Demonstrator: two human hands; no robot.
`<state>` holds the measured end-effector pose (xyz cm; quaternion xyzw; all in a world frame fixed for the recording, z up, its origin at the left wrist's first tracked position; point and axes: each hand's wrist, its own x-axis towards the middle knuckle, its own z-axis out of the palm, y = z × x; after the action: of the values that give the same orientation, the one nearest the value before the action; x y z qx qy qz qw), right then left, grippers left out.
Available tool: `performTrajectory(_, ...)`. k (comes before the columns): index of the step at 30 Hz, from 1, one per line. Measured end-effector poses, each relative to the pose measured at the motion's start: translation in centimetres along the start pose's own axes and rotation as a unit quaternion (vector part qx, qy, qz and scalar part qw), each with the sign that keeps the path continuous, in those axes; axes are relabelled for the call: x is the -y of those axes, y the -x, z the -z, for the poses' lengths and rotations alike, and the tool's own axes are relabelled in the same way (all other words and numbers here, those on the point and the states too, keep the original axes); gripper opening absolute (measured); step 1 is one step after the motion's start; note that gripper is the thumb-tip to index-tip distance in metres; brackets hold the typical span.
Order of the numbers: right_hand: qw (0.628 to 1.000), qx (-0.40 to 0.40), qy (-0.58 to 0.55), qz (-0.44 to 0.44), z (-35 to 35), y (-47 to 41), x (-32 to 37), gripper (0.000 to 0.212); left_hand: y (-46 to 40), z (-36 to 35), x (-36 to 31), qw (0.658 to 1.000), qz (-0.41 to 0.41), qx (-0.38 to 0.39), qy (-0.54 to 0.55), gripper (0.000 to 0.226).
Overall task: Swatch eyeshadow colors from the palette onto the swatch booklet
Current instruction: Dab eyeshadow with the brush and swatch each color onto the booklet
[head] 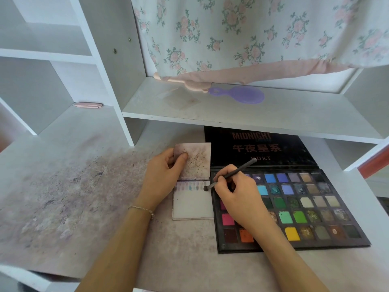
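Observation:
A small white swatch booklet lies open on the desk, its stained upper page flipped up. A row of pale pink, teal and purple swatches runs along the top of the lower page. My left hand pins the upper page with thumb and fingers. My right hand grips a thin dark brush, and the brush tip touches the right end of the swatch row. A large black eyeshadow palette with several coloured pans lies open to the right, partly hidden under my right hand.
The palette's black lid reaches back under a white shelf. A purple hairbrush and a pink handle lie on that shelf beneath a floral cloth. The desk surface at left is smudged with powder. White cubbies stand at left.

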<state>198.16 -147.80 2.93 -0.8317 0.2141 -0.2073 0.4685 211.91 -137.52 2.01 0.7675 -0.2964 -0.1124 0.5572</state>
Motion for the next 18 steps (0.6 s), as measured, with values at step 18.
performTrajectory(18, 1.0, -0.004, 0.013, 0.003, -0.03, 0.02, 0.01, 0.024, 0.05, 0.1, -0.16, 1.0, -0.006, -0.001, -0.01, 0.025)
